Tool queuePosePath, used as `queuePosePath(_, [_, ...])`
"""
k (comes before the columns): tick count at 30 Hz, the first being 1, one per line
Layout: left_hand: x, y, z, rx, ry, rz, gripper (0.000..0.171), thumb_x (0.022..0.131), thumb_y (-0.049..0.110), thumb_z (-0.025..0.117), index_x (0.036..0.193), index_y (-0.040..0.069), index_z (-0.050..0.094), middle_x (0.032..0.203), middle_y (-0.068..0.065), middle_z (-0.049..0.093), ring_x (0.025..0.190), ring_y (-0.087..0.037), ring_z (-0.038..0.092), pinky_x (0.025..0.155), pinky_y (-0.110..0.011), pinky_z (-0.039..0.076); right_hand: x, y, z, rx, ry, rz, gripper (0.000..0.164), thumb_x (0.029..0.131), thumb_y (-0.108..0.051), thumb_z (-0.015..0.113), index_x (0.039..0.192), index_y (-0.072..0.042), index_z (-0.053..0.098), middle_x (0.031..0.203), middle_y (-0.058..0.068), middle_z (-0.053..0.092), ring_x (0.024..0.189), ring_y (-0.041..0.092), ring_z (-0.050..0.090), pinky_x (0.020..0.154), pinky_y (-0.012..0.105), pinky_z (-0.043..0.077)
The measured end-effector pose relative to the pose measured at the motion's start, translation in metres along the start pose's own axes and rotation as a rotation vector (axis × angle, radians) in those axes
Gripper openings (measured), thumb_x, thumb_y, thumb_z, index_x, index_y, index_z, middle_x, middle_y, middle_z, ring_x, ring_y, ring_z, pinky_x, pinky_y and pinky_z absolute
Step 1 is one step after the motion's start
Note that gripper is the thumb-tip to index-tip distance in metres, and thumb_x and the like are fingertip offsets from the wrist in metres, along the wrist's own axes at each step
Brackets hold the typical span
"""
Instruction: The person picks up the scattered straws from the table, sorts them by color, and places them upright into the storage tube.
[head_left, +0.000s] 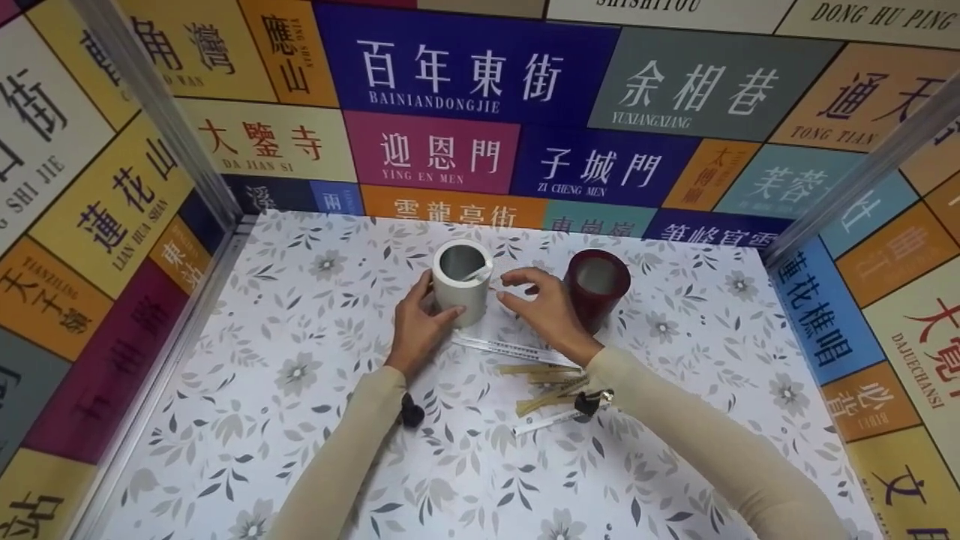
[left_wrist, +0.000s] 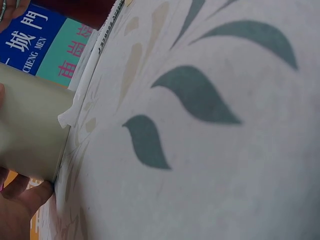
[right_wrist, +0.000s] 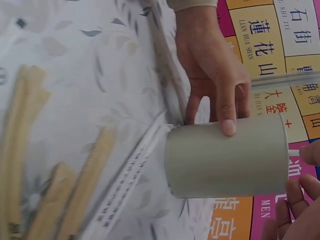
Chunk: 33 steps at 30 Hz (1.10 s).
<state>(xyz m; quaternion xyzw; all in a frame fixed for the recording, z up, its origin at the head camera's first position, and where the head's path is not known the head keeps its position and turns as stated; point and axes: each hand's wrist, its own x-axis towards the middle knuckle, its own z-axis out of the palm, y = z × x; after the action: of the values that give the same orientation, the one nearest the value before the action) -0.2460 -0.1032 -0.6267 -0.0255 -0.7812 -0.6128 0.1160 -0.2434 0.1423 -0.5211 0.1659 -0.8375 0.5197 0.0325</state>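
Note:
My left hand (head_left: 421, 326) grips a pale grey-green cylindrical cup (head_left: 476, 304) from its left side, thumb across the front. The cup stands upright. A slim white stick (head_left: 480, 271) leans inside it, its end poking past the right rim. Just right of that rim is my right hand (head_left: 555, 307), thumb and index finger bent with a gap between them. The right wrist view shows the stick's tip (right_wrist: 294, 152) close to one of my fingers. In the left wrist view, a crinkled white wrapper end (left_wrist: 67, 117) lies beside the cup's base.
A dark red cup (head_left: 589, 300) stands right behind my right hand. White paper packets with black print (head_left: 499, 347) and several tan paper packets (right_wrist: 87, 185) lie in front of the cups. Walls with Chinese lettering (head_left: 457, 67) enclose the flower-patterned table (head_left: 300, 427).

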Motion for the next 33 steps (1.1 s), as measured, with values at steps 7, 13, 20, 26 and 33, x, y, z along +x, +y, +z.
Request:
queuePosePath(7, [-0.001,-0.001,-0.008,-0.011,0.012,-0.016,0.095,0.088,0.016,0.096,0.169,0.009,0.045,0.163,-0.015,0.056,0.151,-0.030,0.054,0.127,-0.039,0.041,-0.031,0.022,-0.005,-0.008,-0.051,-0.025,0.022,0.097,-0.014,0.087,0.119,-0.012,0.083,0.116,0.003,0.080,0.115,0.032,0.072,0.101,0.058,0.054])
queuePosePath(13, [-0.002,-0.004,-0.013,-0.006,0.006,-0.034,0.095,0.090,0.018,0.095,0.170,0.011,0.044,0.166,-0.012,0.054,0.153,-0.028,0.052,0.129,-0.038,0.038,-0.049,0.046,0.000,-0.006,-0.070,0.005,0.019,0.096,-0.015,0.088,0.115,-0.012,0.084,0.114,0.002,0.081,0.111,0.030,0.072,0.100,0.053,0.055])
queuePosePath(20, [-0.005,-0.004,-0.011,-0.029,0.000,-0.047,0.094,0.090,0.019,0.095,0.169,0.015,0.045,0.165,-0.012,0.054,0.153,-0.030,0.052,0.126,-0.040,0.044,-0.068,0.077,0.012,0.046,-0.105,0.136,0.022,0.096,-0.012,0.087,0.115,-0.002,0.082,0.111,0.009,0.080,0.103,0.030,0.071,0.091,0.033,0.056])
queuePosePath(26, [-0.005,-0.002,-0.005,-0.035,0.005,-0.059,0.097,0.089,0.018,0.095,0.170,0.010,0.042,0.167,-0.014,0.052,0.153,-0.032,0.052,0.127,-0.042,0.042,-0.072,0.089,0.018,-0.049,-0.106,0.075,0.014,0.094,-0.011,0.087,0.108,-0.007,0.084,0.106,0.001,0.079,0.108,0.024,0.067,0.100,0.038,0.054])
queuePosePath(33, [-0.003,0.001,-0.001,-0.032,-0.004,-0.032,0.095,0.089,0.018,0.095,0.169,0.013,0.045,0.165,-0.011,0.055,0.153,-0.030,0.052,0.127,-0.043,0.043,-0.069,0.095,0.021,-0.149,-0.090,-0.050,0.011,0.090,-0.007,0.088,0.101,-0.010,0.084,0.099,-0.002,0.078,0.103,0.023,0.061,0.095,0.038,0.048])
